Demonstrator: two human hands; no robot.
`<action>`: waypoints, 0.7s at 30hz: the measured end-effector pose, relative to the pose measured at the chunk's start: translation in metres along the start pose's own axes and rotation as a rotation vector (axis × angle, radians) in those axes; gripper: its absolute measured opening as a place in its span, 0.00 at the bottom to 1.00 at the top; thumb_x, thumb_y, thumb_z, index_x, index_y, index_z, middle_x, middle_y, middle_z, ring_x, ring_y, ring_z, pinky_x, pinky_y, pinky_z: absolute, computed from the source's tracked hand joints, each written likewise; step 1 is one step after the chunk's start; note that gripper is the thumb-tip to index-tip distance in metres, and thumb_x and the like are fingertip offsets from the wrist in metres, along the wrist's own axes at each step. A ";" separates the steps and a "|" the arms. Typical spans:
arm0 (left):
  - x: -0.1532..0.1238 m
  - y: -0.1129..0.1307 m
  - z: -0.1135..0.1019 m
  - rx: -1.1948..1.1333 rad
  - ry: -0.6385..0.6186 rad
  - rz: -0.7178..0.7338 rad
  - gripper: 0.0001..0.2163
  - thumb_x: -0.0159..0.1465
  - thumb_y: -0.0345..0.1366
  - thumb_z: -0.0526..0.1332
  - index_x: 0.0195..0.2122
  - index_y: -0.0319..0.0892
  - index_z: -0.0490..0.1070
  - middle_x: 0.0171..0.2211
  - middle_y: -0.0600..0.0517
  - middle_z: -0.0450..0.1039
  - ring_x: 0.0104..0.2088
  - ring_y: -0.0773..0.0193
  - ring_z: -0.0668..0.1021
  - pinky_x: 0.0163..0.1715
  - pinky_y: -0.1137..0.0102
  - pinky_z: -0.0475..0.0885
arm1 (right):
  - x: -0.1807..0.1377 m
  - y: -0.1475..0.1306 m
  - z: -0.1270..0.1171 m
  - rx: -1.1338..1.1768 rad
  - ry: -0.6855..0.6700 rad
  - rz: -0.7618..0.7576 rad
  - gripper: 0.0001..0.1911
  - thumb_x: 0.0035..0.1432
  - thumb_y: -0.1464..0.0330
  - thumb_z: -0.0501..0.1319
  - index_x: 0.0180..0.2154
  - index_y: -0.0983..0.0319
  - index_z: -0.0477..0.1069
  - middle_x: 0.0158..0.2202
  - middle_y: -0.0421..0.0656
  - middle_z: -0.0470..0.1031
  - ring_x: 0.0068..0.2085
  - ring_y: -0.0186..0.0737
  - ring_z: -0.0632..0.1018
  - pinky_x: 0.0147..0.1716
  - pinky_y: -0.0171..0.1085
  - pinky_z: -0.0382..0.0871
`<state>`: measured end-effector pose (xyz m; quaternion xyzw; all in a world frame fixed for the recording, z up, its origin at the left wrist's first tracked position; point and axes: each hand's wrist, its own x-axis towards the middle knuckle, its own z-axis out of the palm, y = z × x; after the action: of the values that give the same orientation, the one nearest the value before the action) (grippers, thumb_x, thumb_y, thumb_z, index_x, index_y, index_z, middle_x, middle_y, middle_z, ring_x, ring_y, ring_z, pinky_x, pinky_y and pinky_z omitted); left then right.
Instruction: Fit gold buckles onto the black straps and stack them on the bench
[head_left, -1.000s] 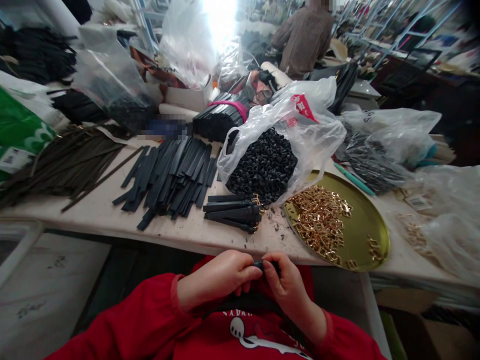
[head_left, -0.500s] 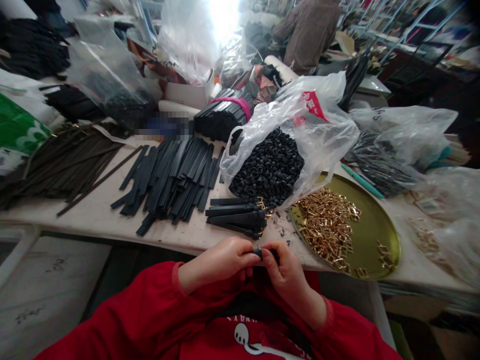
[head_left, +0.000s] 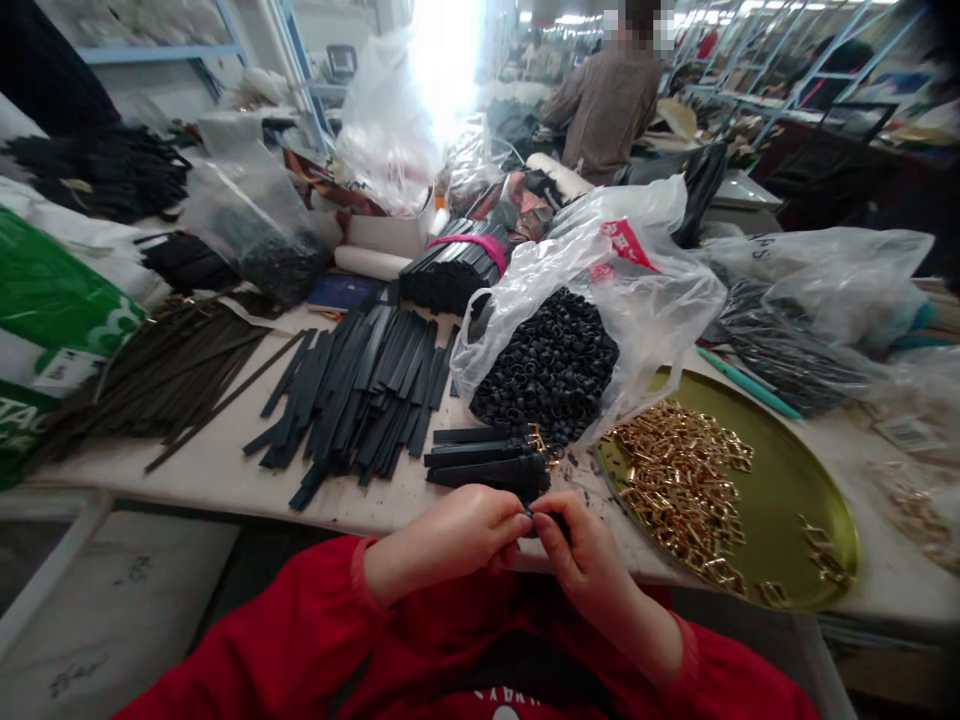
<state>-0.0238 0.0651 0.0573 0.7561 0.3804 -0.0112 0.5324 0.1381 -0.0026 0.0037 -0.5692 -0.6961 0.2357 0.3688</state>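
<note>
My left hand [head_left: 480, 526] and my right hand [head_left: 576, 540] meet at the table's front edge, fingertips almost touching. Both are closed in a pinch on a short black strap [head_left: 530, 514], mostly covered by the fingers. Just beyond them lies a small stack of black straps [head_left: 480, 462] with gold buckles [head_left: 541, 446] at their right ends. Behind that stack, small black loops [head_left: 547, 365] fill an open clear plastic bag [head_left: 660, 290]. To the right, many gold buckles [head_left: 682, 490] are heaped on a round gold tray [head_left: 795, 470].
Loose black strips [head_left: 367, 380] are piled left of the bag, with dark brown strips [head_left: 187, 370] farther left. Behind stands a bundle of strips [head_left: 450, 275] tied with a pink band. A teal pen-like tool [head_left: 750, 385] lies behind the tray. A person [head_left: 611, 110] is in the background.
The view has tilted up, so the table sits lower in it. My hands have drawn closer together, and less of the black strap shows between them.
</note>
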 end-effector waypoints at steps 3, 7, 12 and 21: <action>0.011 -0.005 0.006 0.250 0.111 0.052 0.16 0.64 0.39 0.48 0.25 0.39 0.69 0.21 0.52 0.71 0.23 0.66 0.73 0.23 0.75 0.63 | 0.002 0.007 0.011 -0.076 0.052 0.053 0.11 0.61 0.64 0.47 0.36 0.60 0.65 0.28 0.43 0.74 0.28 0.39 0.75 0.26 0.36 0.67; 0.018 -0.023 0.010 0.542 0.322 0.036 0.13 0.63 0.41 0.53 0.32 0.38 0.72 0.30 0.45 0.74 0.32 0.58 0.75 0.32 0.69 0.67 | 0.010 0.022 0.025 -0.366 0.053 0.094 0.16 0.61 0.60 0.47 0.42 0.63 0.65 0.27 0.46 0.76 0.26 0.44 0.76 0.23 0.38 0.65; 0.008 -0.051 -0.009 0.663 0.596 -0.088 0.11 0.64 0.41 0.52 0.37 0.42 0.70 0.37 0.48 0.72 0.38 0.60 0.74 0.39 0.69 0.67 | 0.009 0.039 0.032 -0.666 0.078 -0.038 0.20 0.59 0.57 0.51 0.44 0.66 0.66 0.25 0.49 0.76 0.24 0.46 0.75 0.24 0.39 0.63; 0.027 -0.079 -0.048 0.724 0.740 -0.528 0.09 0.60 0.33 0.54 0.36 0.33 0.69 0.34 0.38 0.74 0.37 0.53 0.78 0.33 0.69 0.69 | -0.002 0.036 0.029 -0.683 0.107 -0.120 0.20 0.59 0.59 0.52 0.47 0.66 0.66 0.29 0.50 0.76 0.27 0.44 0.75 0.29 0.39 0.64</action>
<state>-0.0697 0.1307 0.0042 0.7232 0.6888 -0.0080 0.0505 0.1376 0.0065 -0.0417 -0.6292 -0.7468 -0.0632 0.2060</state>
